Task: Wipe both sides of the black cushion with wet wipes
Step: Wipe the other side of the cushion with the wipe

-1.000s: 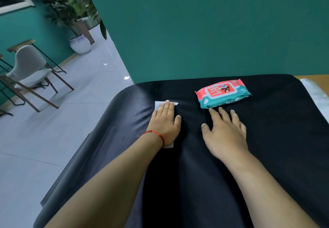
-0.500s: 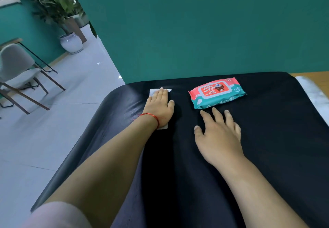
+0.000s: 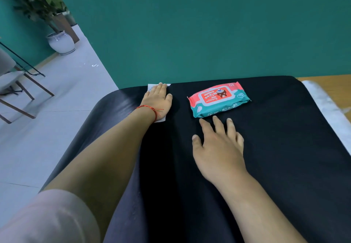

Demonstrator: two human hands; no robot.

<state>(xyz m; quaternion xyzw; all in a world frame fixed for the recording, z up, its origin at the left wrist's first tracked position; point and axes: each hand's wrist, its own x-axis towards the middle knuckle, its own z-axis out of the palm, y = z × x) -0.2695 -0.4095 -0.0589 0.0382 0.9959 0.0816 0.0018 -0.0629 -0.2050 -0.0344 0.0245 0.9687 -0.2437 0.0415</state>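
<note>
Black cushion (image 3: 275, 148): left hand (image 3: 157, 102) presses wet wipe (image 3: 160, 120) flat-fingered at far edge; right hand (image 3: 218, 148) rests, fingers spread.

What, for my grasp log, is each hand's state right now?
Left hand: open, flat, pressing the wet wipe onto the black cushion.
Right hand: open, fingers spread on the black cushion, holding nothing.

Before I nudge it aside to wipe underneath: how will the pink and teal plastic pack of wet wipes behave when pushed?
The pink and teal plastic wipes pack lies flat and low, so it should slide rather than roll or tip. Its puffy, creased film suggests it would flex if lifted by one end.
</note>
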